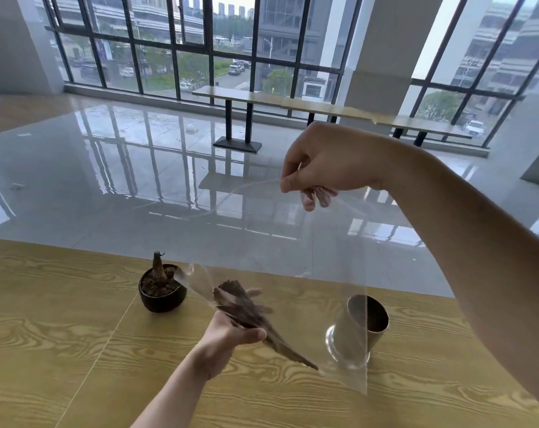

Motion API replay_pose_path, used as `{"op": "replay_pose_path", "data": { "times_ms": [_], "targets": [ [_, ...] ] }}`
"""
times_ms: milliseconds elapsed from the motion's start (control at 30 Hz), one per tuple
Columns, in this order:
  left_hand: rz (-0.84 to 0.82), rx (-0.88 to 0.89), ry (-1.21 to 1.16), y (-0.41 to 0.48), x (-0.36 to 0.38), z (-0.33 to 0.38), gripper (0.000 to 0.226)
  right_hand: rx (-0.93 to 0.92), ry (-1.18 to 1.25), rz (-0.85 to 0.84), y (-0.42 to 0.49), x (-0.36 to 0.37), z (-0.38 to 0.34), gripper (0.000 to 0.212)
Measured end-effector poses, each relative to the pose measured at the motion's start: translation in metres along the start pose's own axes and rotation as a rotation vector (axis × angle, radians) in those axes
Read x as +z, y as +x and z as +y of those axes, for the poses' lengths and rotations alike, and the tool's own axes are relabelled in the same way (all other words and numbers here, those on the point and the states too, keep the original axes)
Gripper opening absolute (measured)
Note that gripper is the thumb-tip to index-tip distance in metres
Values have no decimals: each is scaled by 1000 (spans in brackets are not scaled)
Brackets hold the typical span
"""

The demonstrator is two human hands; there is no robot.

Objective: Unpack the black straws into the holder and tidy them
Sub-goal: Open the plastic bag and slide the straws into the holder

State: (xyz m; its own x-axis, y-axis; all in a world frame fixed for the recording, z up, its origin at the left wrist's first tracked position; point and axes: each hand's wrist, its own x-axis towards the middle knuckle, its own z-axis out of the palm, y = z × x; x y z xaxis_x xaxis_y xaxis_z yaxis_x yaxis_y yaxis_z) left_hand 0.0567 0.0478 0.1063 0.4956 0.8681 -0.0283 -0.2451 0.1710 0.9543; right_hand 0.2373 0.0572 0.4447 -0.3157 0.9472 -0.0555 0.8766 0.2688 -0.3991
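Gripping the blurred bundle of black straws (246, 310), my left hand (228, 338) has its fingers curled round them above the wooden table (76, 335). Just right, the metal holder (351, 332) stands upright behind the clear bag (333, 248), which my raised right hand (320, 162) pinches between thumb and fingers. A potted plant (161, 288) sits left.

Bright daylight reaches me through tall black-framed windows (231, 41), glaring off the glossy grey floor (138, 180); thin black straws (246, 310) blur, edges bow.
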Motion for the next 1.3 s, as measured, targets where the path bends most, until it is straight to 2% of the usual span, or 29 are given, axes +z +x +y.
{"op": "replay_pose_path", "data": {
  "times_ms": [133, 333, 433, 500, 567, 733, 867, 900, 967, 1033, 1067, 1100, 1167, 1200, 1300],
  "targets": [
    [87, 4, -35, -1, -2, -10, 72, 17, 18, -17, 3, -3, 8, 9],
    [116, 16, -31, 1, 2, -9, 57, 28, 32, 8, 4, -6, 17, 11],
    [172, 13, -48, 4, 3, -4, 55, 4, 75, 93, -3, -12, 22, 30],
    [230, -3, -95, 6, 3, -2, 62, -17, 210, 224, -9, -16, 29, 49],
    [274, -8, -194, 8, 2, 2, 66, -17, 352, 335, -20, -12, 44, 53],
    [226, 67, -424, 13, 3, 15, 34, 48, 596, 457, -64, 55, 111, 46],
    [159, 73, -541, 18, 10, 18, 28, 124, 792, 480, -100, 138, 149, 48],
    [143, 61, -573, 19, 12, 19, 29, 129, 832, 473, -108, 155, 152, 59],
    [131, 16, -638, 20, 19, 20, 35, 149, 854, 445, -115, 181, 156, 96],
    [128, -26, -680, 22, 27, 19, 40, 173, 852, 438, -113, 197, 154, 110],
    [121, -39, -690, 22, 32, 20, 41, 173, 860, 440, -110, 202, 151, 105],
    [112, -50, -694, 23, 37, 20, 40, 167, 880, 452, -106, 204, 148, 90],
    [89, -65, -701, 22, 45, 20, 41, 146, 945, 544, -97, 202, 141, 44],
    [73, -61, -708, 22, 47, 19, 42, 146, 966, 613, -94, 199, 138, 29],
    [-7, -19, -736, 22, 53, 22, 51, 73, 958, 760, -92, 184, 132, 25]
  ]
}}
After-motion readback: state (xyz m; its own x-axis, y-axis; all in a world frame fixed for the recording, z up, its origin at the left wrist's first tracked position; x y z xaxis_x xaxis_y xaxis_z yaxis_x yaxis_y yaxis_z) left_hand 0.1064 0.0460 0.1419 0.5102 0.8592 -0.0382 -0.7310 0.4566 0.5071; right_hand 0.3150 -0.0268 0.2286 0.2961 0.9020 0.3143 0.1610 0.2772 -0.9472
